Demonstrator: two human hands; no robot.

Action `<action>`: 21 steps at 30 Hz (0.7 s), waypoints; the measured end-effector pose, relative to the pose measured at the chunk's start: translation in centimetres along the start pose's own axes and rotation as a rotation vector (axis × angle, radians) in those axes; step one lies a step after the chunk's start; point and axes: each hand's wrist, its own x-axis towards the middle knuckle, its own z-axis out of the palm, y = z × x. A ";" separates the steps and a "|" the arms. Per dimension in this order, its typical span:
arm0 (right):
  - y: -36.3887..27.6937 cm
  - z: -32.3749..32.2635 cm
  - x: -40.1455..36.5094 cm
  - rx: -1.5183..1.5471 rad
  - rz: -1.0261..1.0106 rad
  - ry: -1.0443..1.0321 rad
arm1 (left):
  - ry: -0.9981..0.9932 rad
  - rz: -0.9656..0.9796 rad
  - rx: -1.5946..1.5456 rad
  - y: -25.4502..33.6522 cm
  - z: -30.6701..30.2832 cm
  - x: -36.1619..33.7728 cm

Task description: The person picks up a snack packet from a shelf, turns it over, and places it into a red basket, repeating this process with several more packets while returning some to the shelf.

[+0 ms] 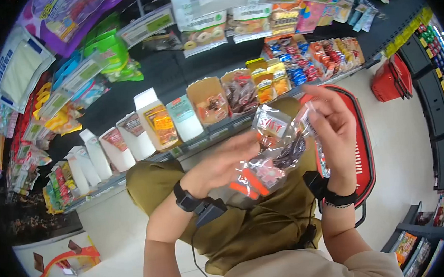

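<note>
Several small clear snack packets [290, 152] are bunched between my hands above my lap. One has a white label with red print, another a pink flower and red stripes, and dark pieces show through the plastic. My left hand [224, 164] is closed on the bunch from the left, fingertips partly hidden by it. On the other side, my right hand [337, 122] pinches a clear packet [305, 120] between thumb and fingers. A red shopping basket [364, 154] stands on the floor beside my right forearm, with some packets partly visible inside it.
Ahead, a low shelf holds open cardboard boxes [206, 98] of small snacks, including yellow packets [269, 81]. Bagged snacks [201, 24] hang above. Another red basket [390, 78] stands on the floor at right. Dark shelving [433, 103] lines the far right.
</note>
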 end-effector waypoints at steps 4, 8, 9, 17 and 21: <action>0.4 1.2 0.7 0.087 0.025 -0.037 | 0.013 0.009 -0.030 0.3 -0.3 -1.3; 1.3 1.8 1.0 0.151 0.065 -0.069 | 0.038 0.025 -0.010 0.3 0.1 -1.9; 1.4 1.9 1.0 0.155 0.070 -0.073 | 0.079 0.020 0.005 0.3 0.1 -2.0; 2.2 2.3 1.5 0.202 0.141 -0.080 | 0.027 0.037 -0.060 0.3 0.0 -1.8; 2.8 2.0 1.6 0.214 0.152 -0.077 | 0.056 0.046 -0.013 -0.1 -0.2 -1.3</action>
